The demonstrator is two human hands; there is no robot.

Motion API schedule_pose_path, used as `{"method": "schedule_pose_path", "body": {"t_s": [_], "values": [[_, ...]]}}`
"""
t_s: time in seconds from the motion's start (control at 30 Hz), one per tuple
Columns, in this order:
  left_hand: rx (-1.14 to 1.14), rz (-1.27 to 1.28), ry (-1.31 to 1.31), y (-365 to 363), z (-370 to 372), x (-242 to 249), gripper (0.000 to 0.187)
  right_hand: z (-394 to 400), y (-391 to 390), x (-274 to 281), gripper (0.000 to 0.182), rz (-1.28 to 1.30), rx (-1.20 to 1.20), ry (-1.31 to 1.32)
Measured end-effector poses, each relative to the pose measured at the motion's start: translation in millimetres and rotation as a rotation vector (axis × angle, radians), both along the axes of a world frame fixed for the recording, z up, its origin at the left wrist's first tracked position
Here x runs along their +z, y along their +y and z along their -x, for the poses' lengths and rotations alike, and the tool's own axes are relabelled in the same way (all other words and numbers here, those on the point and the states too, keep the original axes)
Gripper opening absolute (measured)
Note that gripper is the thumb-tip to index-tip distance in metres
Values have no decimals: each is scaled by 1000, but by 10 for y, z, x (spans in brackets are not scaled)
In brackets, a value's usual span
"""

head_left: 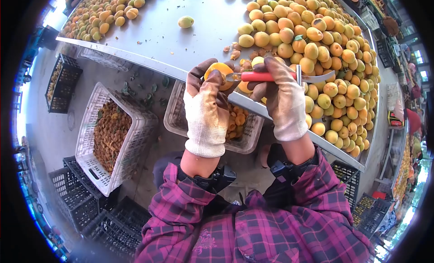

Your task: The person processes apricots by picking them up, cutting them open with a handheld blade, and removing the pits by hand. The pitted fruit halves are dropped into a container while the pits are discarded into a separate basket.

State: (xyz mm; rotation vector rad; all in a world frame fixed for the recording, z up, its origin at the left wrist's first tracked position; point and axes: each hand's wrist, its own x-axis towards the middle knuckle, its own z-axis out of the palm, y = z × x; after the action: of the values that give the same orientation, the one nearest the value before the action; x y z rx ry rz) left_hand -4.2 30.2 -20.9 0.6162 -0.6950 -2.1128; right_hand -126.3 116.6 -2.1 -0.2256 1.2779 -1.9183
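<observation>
My left hand (pixel 207 111), in a stained white glove, pinches a cut apricot (pixel 215 70) with its orange flesh showing. Gloved the same way, my right hand (pixel 285 100) is closed around a red-handled pitting knife (pixel 257 76). The knife's metal tip meets the apricot near my left thumb, while a curved blade sticks out past my right hand. Both hands are over the near edge of the metal table (pixel 149 30). Below them, partly hidden by my left hand, a pale crate (pixel 247 143) holds orange apricot halves.
A large heap of whole apricots (pixel 323 55) covers the table's right side; another pile (pixel 106 16) lies at far left. One greenish apricot (pixel 185 21) sits apart. A tilted white crate (pixel 135 127) of brown pits stands on the floor, near black crates (pixel 77 186).
</observation>
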Motion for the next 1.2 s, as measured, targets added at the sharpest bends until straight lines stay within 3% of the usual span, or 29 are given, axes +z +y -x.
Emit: {"method": "schedule_pose_path", "body": {"t_s": [0.07, 0.1, 0.2, 0.23, 0.27, 0.37, 0.47, 0.53, 0.6, 0.67, 0.7, 0.8, 0.9, 1.2], "values": [[-5, -33, 19, -17, 4, -61, 30, -105, -4, -207, 23, 70, -147, 223], [-8, -68, 37, -25, 0, -102, 30, -223, 7, -74, 22, 166, -79, 373], [14, -72, -21, -15, 21, -165, 31, -172, 68, -109, 22, 151, 76, 371], [22, -73, 3, -16, 20, -158, 32, -154, -43, -126, 20, 1, -91, 185], [16, -73, -2, -7, 7, -127, 32, -97, -13, -45, 26, -58, -6, 23], [-7, 51, -6, -40, 4, -42, 33, -42, -47, -159, 30, 67, -28, -204], [-79, 22, -44, -114, -13, -104, 34, -158, -64, -149, 29, 76, -41, -134], [-69, 62, -47, -23, 14, -109, 36, -284, -60, -94, 30, -11, -60, 383], [-18, -48, -5, 37, 44, -97, 30, -302, -48, 17, 32, -75, 13, 407], [17, 57, -83, 40, 52, -128, 32, -299, -68, 32, 33, -72, -31, 136], [17, -6, -86, 28, 64, -104, 33, -225, -63, -3, 34, -23, 31, -43], [15, -11, -77, -15, 70, -170, 32, -189, -105, -175, 35, -3, -36, -253], [22, -88, 33, -45, 76, -179, 30, -168, -145, -206, 35, 4, -68, -370], [-12, -146, -41, -123, 46, -139, 33, -73, -187, -406, 38, 58, 21, -693]]}}
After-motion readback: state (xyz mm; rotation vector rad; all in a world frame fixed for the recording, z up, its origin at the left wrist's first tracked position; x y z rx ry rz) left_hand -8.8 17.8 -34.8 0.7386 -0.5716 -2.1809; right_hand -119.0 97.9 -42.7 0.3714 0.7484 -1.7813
